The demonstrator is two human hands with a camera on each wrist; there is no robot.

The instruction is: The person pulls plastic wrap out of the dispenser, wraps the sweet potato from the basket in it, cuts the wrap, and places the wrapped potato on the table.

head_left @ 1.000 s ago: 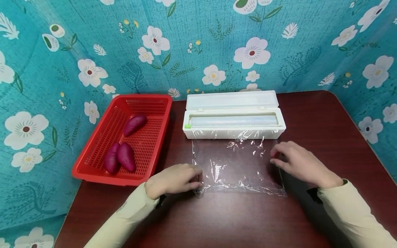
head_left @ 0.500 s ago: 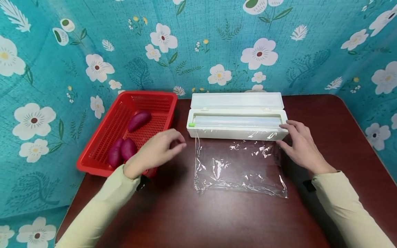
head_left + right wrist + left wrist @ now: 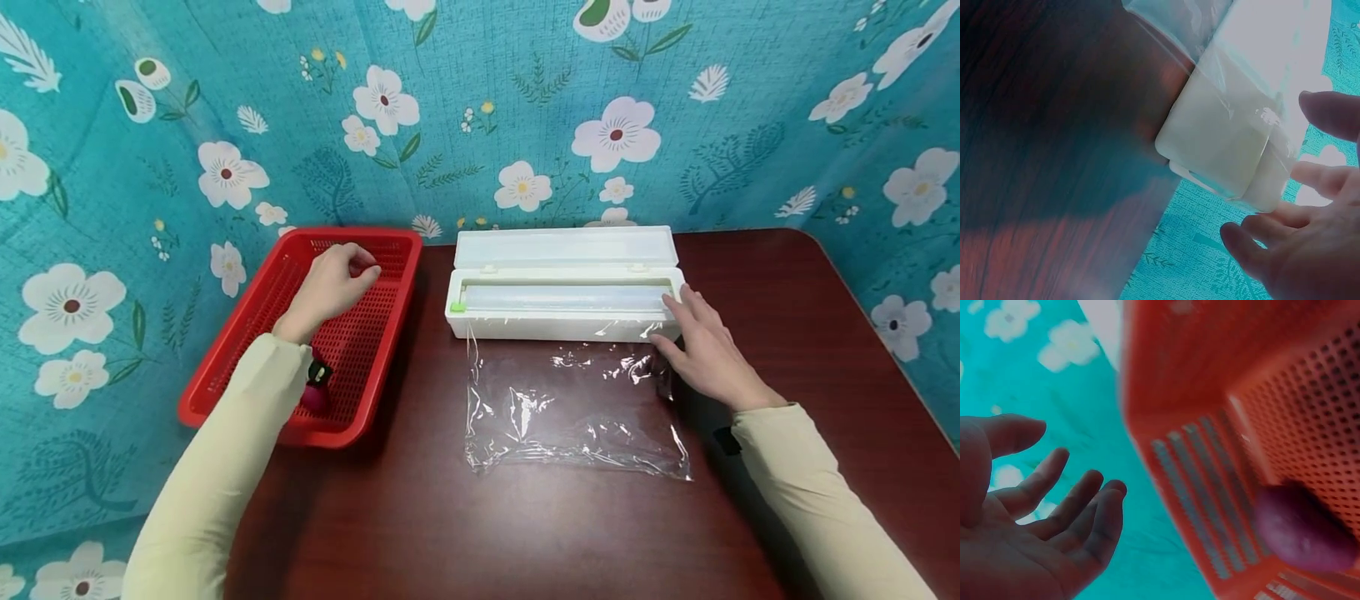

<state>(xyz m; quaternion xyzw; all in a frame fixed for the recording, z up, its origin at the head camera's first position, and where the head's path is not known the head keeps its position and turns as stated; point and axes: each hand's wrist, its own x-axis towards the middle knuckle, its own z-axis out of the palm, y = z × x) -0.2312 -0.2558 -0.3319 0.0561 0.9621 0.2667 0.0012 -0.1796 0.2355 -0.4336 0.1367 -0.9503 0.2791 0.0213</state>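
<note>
My left hand is over the red plastic basket, its fingers loosely bent and holding nothing. One purple sweet potato lies in the basket in the left wrist view, beyond the fingertips. Another purple piece shows below my wrist in the head view; my arm hides the others. My right hand rests at the right end of a white cling film box, fingers spread along its end. From the roll inside, a sheet of clear film runs over the front edge onto the table.
The box's lid stands open at the back, with a small green slider at the left end. The dark wooden table reaches a flowered blue cloth behind.
My left hand has left the film's near left corner and moved up and left over the basket. My right hand has gone from the film's right edge to the box's right end.
</note>
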